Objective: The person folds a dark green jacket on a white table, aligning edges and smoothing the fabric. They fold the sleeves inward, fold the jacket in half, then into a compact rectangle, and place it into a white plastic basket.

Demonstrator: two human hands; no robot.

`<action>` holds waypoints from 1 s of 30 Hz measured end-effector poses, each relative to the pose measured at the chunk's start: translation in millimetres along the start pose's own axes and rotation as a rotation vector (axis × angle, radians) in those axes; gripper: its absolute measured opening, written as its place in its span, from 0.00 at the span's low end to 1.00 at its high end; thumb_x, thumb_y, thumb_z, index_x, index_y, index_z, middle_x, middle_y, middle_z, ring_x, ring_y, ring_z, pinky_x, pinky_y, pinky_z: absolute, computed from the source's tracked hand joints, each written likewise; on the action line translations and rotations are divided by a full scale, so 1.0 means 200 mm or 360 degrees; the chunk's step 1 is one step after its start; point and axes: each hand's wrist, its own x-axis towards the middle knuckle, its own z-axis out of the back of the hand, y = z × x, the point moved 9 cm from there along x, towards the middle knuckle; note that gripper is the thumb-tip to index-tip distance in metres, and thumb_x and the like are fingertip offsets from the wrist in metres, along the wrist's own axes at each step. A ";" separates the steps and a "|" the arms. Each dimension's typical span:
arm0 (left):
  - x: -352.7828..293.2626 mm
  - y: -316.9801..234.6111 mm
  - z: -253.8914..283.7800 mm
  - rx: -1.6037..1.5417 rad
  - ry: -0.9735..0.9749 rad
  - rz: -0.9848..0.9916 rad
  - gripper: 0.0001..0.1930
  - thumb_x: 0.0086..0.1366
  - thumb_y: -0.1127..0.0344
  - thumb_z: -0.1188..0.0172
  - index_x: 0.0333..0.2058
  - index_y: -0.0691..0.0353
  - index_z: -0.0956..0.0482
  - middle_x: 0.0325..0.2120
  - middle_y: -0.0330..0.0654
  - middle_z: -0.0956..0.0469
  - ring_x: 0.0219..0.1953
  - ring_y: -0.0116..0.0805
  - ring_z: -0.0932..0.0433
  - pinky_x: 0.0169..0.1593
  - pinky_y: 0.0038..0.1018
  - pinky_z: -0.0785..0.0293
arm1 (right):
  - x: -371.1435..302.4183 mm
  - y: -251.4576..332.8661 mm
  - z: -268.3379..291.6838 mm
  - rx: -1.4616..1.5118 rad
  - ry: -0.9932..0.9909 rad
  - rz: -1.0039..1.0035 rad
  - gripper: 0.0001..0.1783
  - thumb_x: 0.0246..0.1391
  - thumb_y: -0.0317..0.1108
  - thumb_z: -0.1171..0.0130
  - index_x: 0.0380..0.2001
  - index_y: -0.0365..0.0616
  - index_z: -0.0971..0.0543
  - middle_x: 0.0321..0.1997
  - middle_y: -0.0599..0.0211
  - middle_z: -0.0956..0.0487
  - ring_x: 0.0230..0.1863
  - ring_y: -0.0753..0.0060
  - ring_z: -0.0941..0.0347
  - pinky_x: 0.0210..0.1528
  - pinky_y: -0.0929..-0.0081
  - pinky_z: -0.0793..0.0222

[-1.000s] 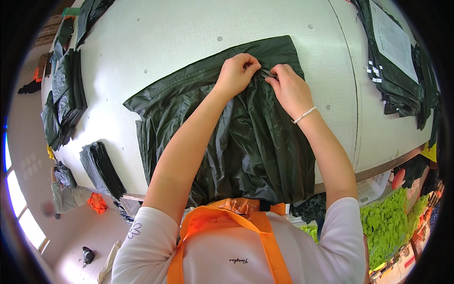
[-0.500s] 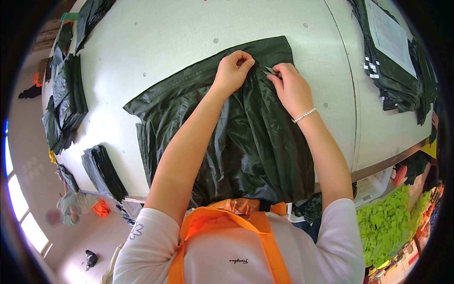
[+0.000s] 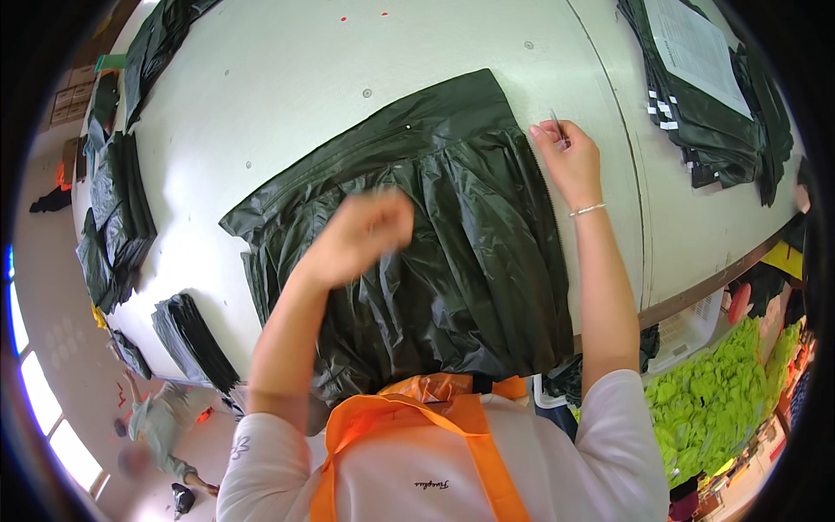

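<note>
A shiny dark green garment (image 3: 452, 252) lies spread on the table in front of me, with a wide flat band along its far edge and gathered folds below. My left hand (image 3: 374, 226) is over the middle of the garment, smeared by motion, so its fingers and anything in them cannot be made out. Just past the garment's right edge, my right hand (image 3: 570, 161) is closed around small metal thread snips (image 3: 555, 122), their thin pointed end sticking up beyond the fingers. A tiny white speck shows on the band.
The pale table (image 3: 296, 96) carries stacks of dark folded pieces (image 3: 122, 200) at left and a folded bundle (image 3: 193, 339) near its front edge. At right lie dark pieces (image 3: 696, 130) under a paper sheet (image 3: 700, 52). Bright green pieces (image 3: 704, 391) heap below. Another person (image 3: 161, 431) is at lower left.
My left hand has left the band and moved down and left over the folds. My right hand, with the snips, has shifted right off the garment. The view has shifted slightly.
</note>
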 end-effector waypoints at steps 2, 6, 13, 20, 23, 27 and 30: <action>-0.32 0.15 -0.27 0.0382 0.0847 0.0270 0.14 0.61 0.57 0.45 0.25 0.63 0.24 0.20 0.44 0.25 0.24 0.36 0.25 0.27 0.32 0.30 | 0.04 -0.06 -0.03 0.0043 0.0148 0.0030 0.13 0.45 0.35 0.34 0.32 0.37 0.20 0.26 0.61 0.21 0.28 0.72 0.26 0.36 0.75 0.30; -0.67 0.35 -0.45 0.1248 0.1412 0.0709 0.23 0.58 0.43 0.44 0.26 0.61 0.22 0.21 0.47 0.24 0.27 0.49 0.24 0.31 0.35 0.28 | 0.06 0.04 -0.19 -0.0055 0.0418 0.0076 0.09 0.44 0.32 0.35 0.28 0.38 0.20 0.25 0.62 0.21 0.28 0.72 0.25 0.36 0.74 0.30; 0.14 -0.42 -0.12 0.1246 -0.0451 -0.0786 0.20 0.53 0.65 0.37 0.46 0.62 0.26 0.50 0.47 0.27 0.55 0.49 0.33 0.57 0.39 0.36 | 0.09 0.10 -0.19 0.0120 0.0672 0.0018 0.09 0.45 0.32 0.36 0.25 0.37 0.22 0.22 0.72 0.26 0.24 0.82 0.35 0.30 0.79 0.37; 0.69 -0.43 -0.10 0.1473 -0.0133 -0.0797 0.11 0.51 0.63 0.35 0.30 0.60 0.26 0.39 0.39 0.23 0.46 0.41 0.28 0.66 0.52 0.57 | -0.01 0.26 -0.09 0.0414 0.0749 -0.0024 0.09 0.48 0.33 0.37 0.27 0.37 0.21 0.22 0.76 0.26 0.26 0.86 0.38 0.29 0.83 0.40; 0.75 -0.31 -0.08 0.1300 0.0168 -0.0428 0.12 0.49 0.63 0.34 0.25 0.61 0.28 0.19 0.35 0.29 0.25 0.31 0.29 0.63 0.44 0.45 | -0.03 0.30 -0.09 0.0512 0.0890 -0.0200 0.09 0.49 0.33 0.37 0.27 0.37 0.21 0.22 0.76 0.26 0.25 0.86 0.37 0.29 0.84 0.39; 0.72 -0.25 -0.01 0.0627 -0.0045 -0.0196 0.11 0.51 0.65 0.33 0.28 0.65 0.23 0.23 0.35 0.23 0.30 0.23 0.27 0.38 0.22 0.30 | 0.02 0.29 -0.12 0.0640 0.0904 -0.0280 0.10 0.50 0.34 0.39 0.28 0.36 0.21 0.21 0.77 0.27 0.24 0.84 0.37 0.29 0.84 0.39; 0.68 -0.17 0.01 0.0263 -0.0122 -0.0004 0.10 0.53 0.67 0.34 0.32 0.67 0.20 0.26 0.36 0.21 0.30 0.23 0.26 0.38 0.21 0.29 | 0.07 0.31 -0.12 0.0494 0.0666 0.0030 0.13 0.51 0.36 0.39 0.31 0.35 0.22 0.21 0.76 0.28 0.25 0.84 0.36 0.29 0.84 0.39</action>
